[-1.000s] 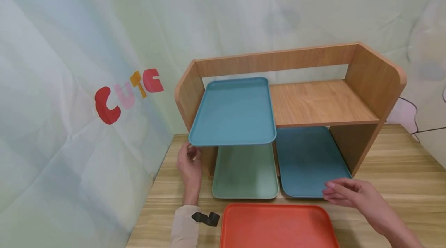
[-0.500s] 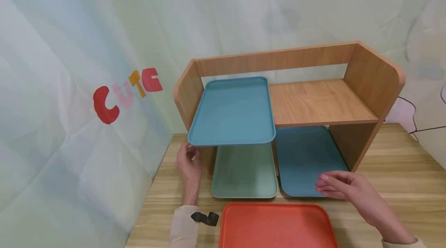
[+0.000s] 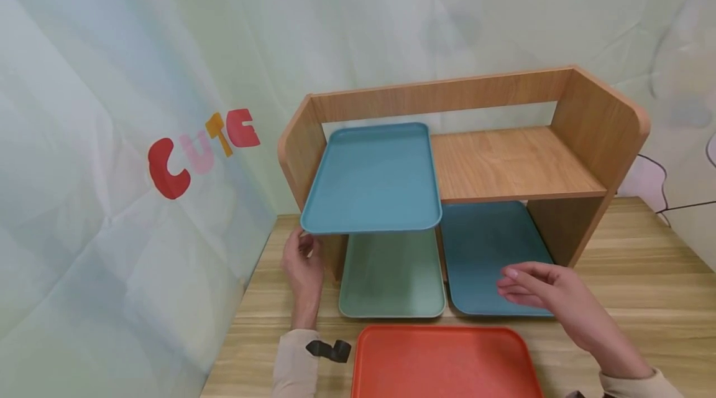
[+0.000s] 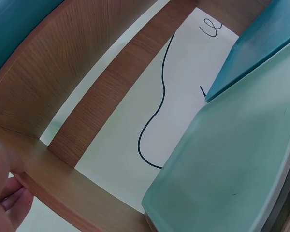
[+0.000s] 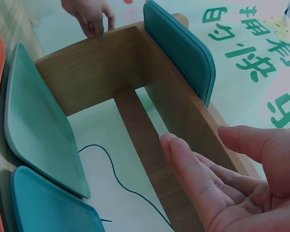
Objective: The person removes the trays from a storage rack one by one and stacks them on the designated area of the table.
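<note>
A two-level wooden shelf (image 3: 498, 165) stands on the table. My left hand (image 3: 304, 267) grips the front edge of its left side panel (image 4: 53, 179), thumb and fingers on either side. Just above that hand, a blue tray (image 3: 375, 180) lies on the upper board at the left and juts out past the front. Below it sits a green tray (image 3: 391, 280), and to the right of that a second blue tray (image 3: 492, 255). My right hand (image 3: 559, 298) hovers over the lower blue tray's front right corner, holding nothing, thumb apart from gently bent fingers in the right wrist view.
A red tray (image 3: 447, 360) lies on the wood-grain table (image 3: 643, 298) in front of the shelf, cut off by the lower frame edge. Printed cloth (image 3: 168, 62) hangs behind and to the left. A black strap (image 3: 330, 351) sits on the left sleeve.
My right hand has moved up and to the left, farther over the lower blue tray. The left hand stays on the side panel, and the trays have not moved.
</note>
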Demonstrator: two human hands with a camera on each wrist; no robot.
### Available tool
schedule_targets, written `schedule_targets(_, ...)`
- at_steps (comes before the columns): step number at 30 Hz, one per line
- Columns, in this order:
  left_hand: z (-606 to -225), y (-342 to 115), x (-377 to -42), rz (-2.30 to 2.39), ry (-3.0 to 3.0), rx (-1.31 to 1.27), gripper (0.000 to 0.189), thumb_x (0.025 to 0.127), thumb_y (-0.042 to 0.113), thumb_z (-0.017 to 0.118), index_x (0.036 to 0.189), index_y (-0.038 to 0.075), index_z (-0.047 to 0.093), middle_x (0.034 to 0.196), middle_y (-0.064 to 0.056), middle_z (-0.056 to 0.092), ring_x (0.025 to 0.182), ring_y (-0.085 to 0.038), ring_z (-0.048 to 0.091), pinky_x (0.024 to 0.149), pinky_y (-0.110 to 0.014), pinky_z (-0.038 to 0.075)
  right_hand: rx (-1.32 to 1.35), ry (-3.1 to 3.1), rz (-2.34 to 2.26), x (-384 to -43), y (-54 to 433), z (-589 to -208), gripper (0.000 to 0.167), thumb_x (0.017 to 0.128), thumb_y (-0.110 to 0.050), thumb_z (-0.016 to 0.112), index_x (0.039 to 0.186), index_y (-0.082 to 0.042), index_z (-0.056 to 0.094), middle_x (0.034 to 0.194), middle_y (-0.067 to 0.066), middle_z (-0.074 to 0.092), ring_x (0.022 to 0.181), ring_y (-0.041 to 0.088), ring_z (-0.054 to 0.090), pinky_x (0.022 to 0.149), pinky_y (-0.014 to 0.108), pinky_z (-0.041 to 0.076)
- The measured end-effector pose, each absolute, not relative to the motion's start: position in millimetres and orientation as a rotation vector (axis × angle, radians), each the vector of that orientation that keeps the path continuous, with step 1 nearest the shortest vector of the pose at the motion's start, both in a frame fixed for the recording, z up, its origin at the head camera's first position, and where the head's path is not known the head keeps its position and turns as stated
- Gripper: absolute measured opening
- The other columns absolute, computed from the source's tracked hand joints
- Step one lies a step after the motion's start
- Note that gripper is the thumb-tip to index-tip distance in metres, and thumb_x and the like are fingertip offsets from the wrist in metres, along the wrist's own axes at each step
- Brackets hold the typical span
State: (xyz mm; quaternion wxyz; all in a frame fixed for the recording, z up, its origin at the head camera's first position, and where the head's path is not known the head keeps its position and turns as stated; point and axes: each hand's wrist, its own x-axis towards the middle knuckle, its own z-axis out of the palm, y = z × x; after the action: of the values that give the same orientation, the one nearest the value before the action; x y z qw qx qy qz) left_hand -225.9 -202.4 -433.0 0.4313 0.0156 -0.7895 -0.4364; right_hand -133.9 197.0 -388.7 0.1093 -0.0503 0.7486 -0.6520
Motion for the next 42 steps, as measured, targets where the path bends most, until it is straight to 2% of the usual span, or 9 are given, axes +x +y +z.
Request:
schedule_targets(11, -433.2, -203.7, -227.1, -1.100, -1.979, 0.046, 0.025, 0.086, -0.004, 0.064, 0.108, 0.005, 0.065, 0.096, -0.015, 0.068, 0.082, -0.028, 0.068, 0.076, -0.043, 0.060, -0.212, 2.200, -1.951, -143.3, 180.4, -374.2, 0.047, 0.095, -0.030, 0.058, 0.122, 0.008, 0.056, 0.102, 0.007, 0.073, 0.096, 0.023, 0.070, 0.085, 0.035, 0.058)
schedule_targets(16, -433.3, -202.8, -226.8, -1.101, -1.994, 0.055, 0.024, 0.087, -0.002, 0.064, 0.109, 0.006, 0.065, 0.098, -0.014, 0.068, 0.083, -0.026, 0.068, 0.078, -0.041, 0.060, -0.245, 2.196, -1.970, -148.0, 174.9, -369.9, 0.046, 0.095, -0.029, 0.058, 0.122, 0.009, 0.055, 0.102, 0.007, 0.073, 0.097, 0.024, 0.070, 0.084, 0.033, 0.058)
schedule_targets(27, -433.9, -203.5, -228.2, -1.089, -1.958, 0.031, 0.024, 0.084, -0.008, 0.063, 0.106, 0.002, 0.065, 0.092, -0.018, 0.067, 0.078, -0.030, 0.068, 0.073, -0.044, 0.060, -0.295, 2.167, -1.999, -159.3, 157.6, -356.6, 0.048, 0.095, -0.032, 0.059, 0.122, 0.008, 0.055, 0.104, 0.009, 0.072, 0.097, 0.020, 0.070, 0.085, 0.031, 0.058)
schedule_targets(42, -433.4, -203.8, -229.7, -1.086, -1.964, 0.049, 0.023, 0.084, -0.006, 0.064, 0.106, 0.003, 0.065, 0.093, -0.017, 0.068, 0.078, -0.029, 0.068, 0.073, -0.043, 0.060, -0.328, 2.147, -2.000, -172.3, 144.4, -349.1, 0.050, 0.094, -0.034, 0.058, 0.122, 0.007, 0.055, 0.110, 0.018, 0.068, 0.098, 0.021, 0.069, 0.087, 0.031, 0.057)
